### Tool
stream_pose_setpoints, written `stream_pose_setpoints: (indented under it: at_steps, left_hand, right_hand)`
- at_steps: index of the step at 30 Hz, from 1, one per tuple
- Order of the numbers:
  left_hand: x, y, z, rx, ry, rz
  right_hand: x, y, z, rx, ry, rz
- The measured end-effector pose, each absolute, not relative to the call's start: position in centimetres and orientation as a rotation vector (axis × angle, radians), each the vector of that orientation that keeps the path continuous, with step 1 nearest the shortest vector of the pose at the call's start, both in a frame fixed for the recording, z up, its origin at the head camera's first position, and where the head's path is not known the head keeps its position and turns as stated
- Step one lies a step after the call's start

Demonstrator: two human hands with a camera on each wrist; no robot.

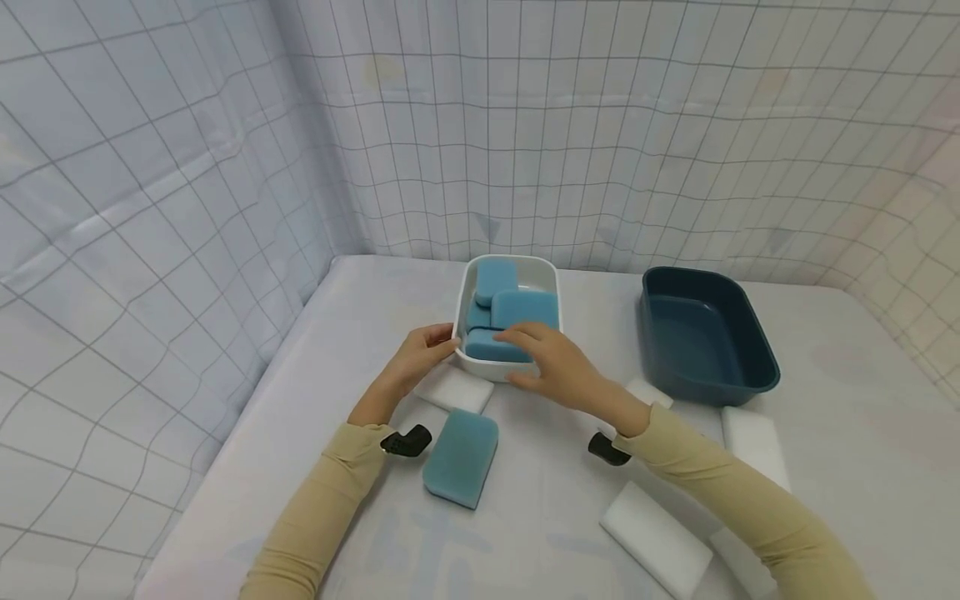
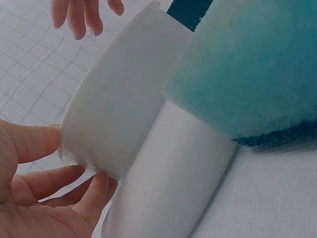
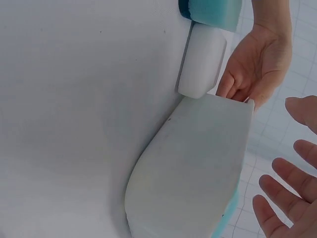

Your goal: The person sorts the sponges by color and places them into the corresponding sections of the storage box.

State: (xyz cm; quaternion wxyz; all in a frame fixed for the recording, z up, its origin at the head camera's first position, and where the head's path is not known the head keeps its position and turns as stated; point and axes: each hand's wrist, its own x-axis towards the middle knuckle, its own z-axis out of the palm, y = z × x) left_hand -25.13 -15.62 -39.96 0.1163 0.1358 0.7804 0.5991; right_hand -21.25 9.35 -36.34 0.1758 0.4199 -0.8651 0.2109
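A white tub stands mid-table with several blue sponges in it. My left hand holds its near left corner; in the left wrist view the thumb lies on the rim and the fingers curl against the wall. My right hand reaches over the near rim, its fingers spread and straight above the nearest blue sponge. Those fingers hold nothing in the right wrist view; contact with the sponge cannot be told.
A loose blue sponge lies near the front and a white sponge sits against the tub. More white sponges lie at the right front. A dark blue tub stands to the right. Gridded cloth walls enclose the table.
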Motion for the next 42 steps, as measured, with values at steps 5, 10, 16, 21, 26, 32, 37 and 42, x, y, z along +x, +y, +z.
stream_pose_setpoints:
  at_steps: [5,10,16,21,26,32,37,42]
  left_hand:
    - [-25.2,-15.8,-39.9,0.380,2.282,1.752]
    - [-25.3,-16.0,-39.8,0.382,2.283,1.752]
    - [-25.2,-16.1,-39.7,0.399,2.265,1.765]
    - [-25.1,-16.1,-39.9,0.401,2.258,1.768]
    - [-25.1,-16.2,-39.9,0.403,2.254,1.775]
    - [-25.2,-16.2,-39.9,0.431,2.247,1.770]
    - [-25.4,-16.1,-40.1,0.435,2.261,1.758]
    - [-25.6,-15.8,-40.0,0.438,2.273,1.752]
  right_hand:
    - [-20.7,9.2,-36.2,1.283,-2.431,0.648]
    - [-20.4,9.1,-36.2,1.333,-2.437,0.674]
    - [-20.5,9.1,-36.7,1.455,-2.512,0.742]
    - [-20.5,8.9,-37.2,1.570,-2.487,0.760]
    - [-20.3,8.7,-37.2,1.614,-2.463,0.776]
    - [-20.1,8.8,-37.2,1.673,-2.558,0.820]
    - [-20.1,8.8,-37.3,1.791,-2.604,0.817]
    - [-20.3,8.6,-37.4,1.858,-2.550,0.741]
